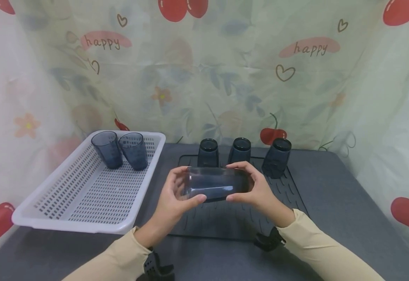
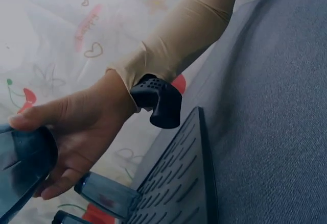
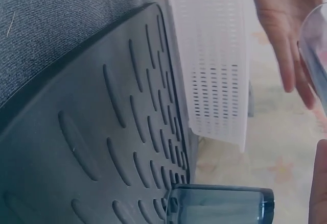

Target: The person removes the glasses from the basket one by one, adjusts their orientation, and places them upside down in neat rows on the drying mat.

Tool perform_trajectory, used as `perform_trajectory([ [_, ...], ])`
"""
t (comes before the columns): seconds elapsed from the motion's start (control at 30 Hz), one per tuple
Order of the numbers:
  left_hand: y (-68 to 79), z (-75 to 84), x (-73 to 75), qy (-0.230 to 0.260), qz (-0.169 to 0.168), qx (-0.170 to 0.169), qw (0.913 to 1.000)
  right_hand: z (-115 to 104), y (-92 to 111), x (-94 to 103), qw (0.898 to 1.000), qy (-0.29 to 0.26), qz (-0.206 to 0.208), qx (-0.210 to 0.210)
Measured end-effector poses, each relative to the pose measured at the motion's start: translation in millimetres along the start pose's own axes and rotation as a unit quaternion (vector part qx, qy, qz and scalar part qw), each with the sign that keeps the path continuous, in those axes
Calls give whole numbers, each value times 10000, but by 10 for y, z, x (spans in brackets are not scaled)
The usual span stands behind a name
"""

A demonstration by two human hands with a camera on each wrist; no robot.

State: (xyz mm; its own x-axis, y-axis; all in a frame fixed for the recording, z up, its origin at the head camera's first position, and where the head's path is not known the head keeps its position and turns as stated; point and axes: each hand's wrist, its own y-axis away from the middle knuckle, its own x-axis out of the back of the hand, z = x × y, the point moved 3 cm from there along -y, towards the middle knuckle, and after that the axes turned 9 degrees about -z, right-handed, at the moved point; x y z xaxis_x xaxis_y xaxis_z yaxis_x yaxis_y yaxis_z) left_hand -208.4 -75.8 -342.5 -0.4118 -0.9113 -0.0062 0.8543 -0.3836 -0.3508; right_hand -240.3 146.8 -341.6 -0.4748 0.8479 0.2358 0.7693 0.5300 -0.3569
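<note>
Both hands hold a dark blue-grey drinking glass [image 1: 218, 184] on its side in the air. My left hand [image 1: 174, 195] grips its left end, thumb along the lower front and fingers behind. The right hand [image 1: 257, 187] holds the other end, where the dark base is, with thumb in front and fingers over the top. In the left wrist view the right hand [image 2: 84, 127] shows beside the glass [image 2: 23, 163]. Left-hand fingers [image 3: 286, 55] appear near the clear rim of the glass [image 3: 318, 55] in the right wrist view. Below lies a black drying mat [image 1: 218, 226].
Three matching glasses stand upside down along the mat's back: left glass [image 1: 208, 153], middle glass [image 1: 240, 151], right glass [image 1: 276, 158]. A white perforated basket [image 1: 74, 228] sits left, with two upright glasses, one [image 1: 107, 150] and another [image 1: 134, 152], inside. A patterned curtain [image 1: 204, 97] hangs behind the grey table [image 1: 334, 187].
</note>
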Motion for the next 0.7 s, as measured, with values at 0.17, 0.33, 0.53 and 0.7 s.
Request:
perform_trajectory([
  [0.17, 2, -29, 36, -174, -352, 299, 9988, -38, 20, 38, 9998, 65, 177, 83],
  [0.33, 2, -130, 46, -213, -656, 681, 9953, -58, 28, 50, 9988, -151, 344, 302],
  [0.53, 8, -194, 51, -572, -1002, 1112, 9871, -91, 41, 54, 9970, -456, 545, 292],
  [0.7, 27, -194, 70, -815, -1182, 1255, 9816, -65, 50, 98, 9946, -774, 565, 410],
])
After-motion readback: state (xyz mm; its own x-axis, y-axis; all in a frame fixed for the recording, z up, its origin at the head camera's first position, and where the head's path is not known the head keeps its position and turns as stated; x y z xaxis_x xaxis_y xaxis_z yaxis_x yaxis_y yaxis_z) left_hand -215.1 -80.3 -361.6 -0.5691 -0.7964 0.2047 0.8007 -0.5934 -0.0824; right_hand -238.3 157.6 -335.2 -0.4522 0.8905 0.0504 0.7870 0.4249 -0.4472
